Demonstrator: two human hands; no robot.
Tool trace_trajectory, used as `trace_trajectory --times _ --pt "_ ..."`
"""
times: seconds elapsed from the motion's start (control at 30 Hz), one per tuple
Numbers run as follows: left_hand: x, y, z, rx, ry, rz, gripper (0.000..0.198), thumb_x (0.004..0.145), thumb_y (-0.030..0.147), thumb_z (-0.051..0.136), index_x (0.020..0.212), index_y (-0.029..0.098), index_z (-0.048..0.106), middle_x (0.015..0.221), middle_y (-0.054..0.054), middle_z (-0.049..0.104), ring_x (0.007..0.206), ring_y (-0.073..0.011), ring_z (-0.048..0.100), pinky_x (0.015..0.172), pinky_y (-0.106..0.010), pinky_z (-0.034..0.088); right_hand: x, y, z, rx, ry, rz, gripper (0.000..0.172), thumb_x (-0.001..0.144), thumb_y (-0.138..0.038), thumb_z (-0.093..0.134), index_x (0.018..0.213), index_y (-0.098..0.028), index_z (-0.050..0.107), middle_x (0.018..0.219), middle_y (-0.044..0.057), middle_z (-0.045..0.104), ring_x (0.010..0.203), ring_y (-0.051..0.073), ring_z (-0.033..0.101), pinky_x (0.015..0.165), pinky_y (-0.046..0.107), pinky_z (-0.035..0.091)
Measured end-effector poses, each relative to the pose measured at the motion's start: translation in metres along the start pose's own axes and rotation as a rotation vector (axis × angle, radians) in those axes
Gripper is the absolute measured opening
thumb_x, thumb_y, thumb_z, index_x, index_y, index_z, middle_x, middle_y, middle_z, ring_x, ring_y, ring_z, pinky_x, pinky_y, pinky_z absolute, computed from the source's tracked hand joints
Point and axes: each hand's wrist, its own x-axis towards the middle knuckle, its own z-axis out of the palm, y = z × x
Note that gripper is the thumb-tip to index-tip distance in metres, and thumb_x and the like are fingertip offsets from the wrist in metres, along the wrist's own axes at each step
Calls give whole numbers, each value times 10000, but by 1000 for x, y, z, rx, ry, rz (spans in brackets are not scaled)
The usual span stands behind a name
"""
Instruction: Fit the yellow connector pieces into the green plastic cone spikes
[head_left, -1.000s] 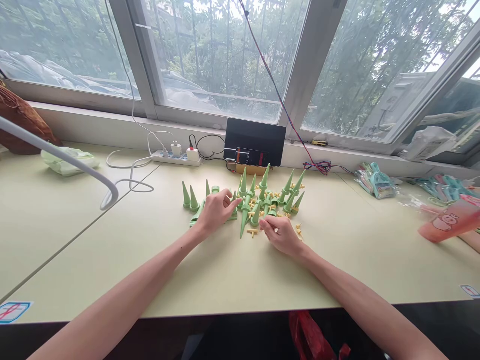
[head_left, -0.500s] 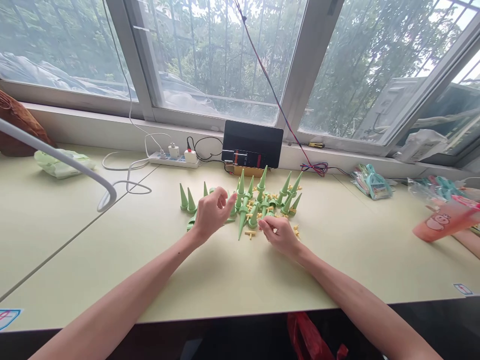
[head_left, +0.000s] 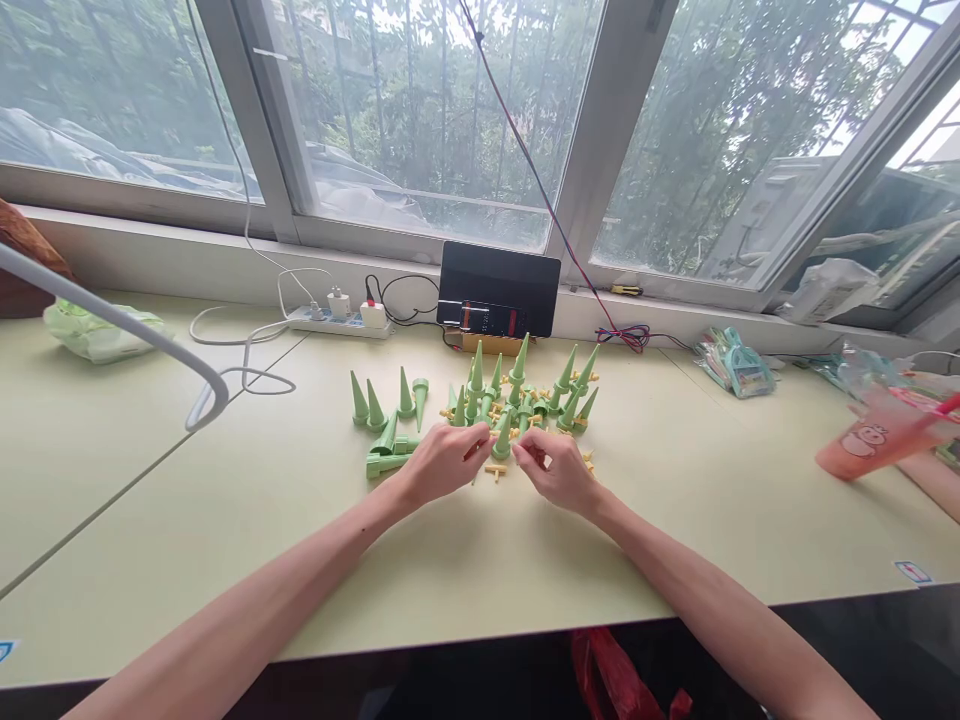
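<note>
My left hand is closed, its thumb and fingers pressed together beside an upright green cone spike. On the other side of that spike is my right hand, also closed in a pinch. Anything between the fingertips of either hand is too small or hidden to make out. Just in front of the spike lies a yellow T-shaped piece. Behind my hands more green spikes stand and lie crowded with yellow pieces. To the left, several spikes stand upright, and a fallen green spike lies beside my left wrist.
A dark tablet leans at the windowsill with a phone before it. A power strip with cables sits to its left. At right are a pink drink cup, bagged parts and another person's arm.
My left hand has moved right and down towards my right hand, and its fingers have closed. Green spikes at the left have come into view. My right hand stays nearly in place.
</note>
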Motion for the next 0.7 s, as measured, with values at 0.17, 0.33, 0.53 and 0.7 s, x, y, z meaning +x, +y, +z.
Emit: trace_trajectory --times 0.17,0.33,0.53,0.7 --pt "-1 -6 1 -49 -47 3 318 990 275 407 678 213 395 520 61 349 438 -96 328 487 -250 269 17 7 -33 -66 124 15 235 951 -323 490 750 -202 508 572 -26 499 489 117 448 499 248 369" --pt "-2 -7 -1 -78 -64 7 239 1006 263 349 805 216 470 555 59 408 452 -101 366 501 -240 292 33 0 -67 -244 -92 29 160 962 -218 449 862 -189 570 664 2 595 523 124 488 573 260 396" --pt "-4 -5 -2 -118 -86 60 164 960 239 445 1089 200 540 525 86 480 424 -87 377 500 -217 350 26 -3 -92 -601 -361 163 84 891 -155 570 865 -212 627 699 35 638 637 187 561 559 265 330" --pt "-3 -5 0 -83 -33 152 138 946 223 486 1014 188 601 525 77 529 424 -67 397 508 -201 369 11 7 -105 -600 -591 401 215 844 -326 696 1021 -214 647 975 95 687 885 258 639 635 278 409"
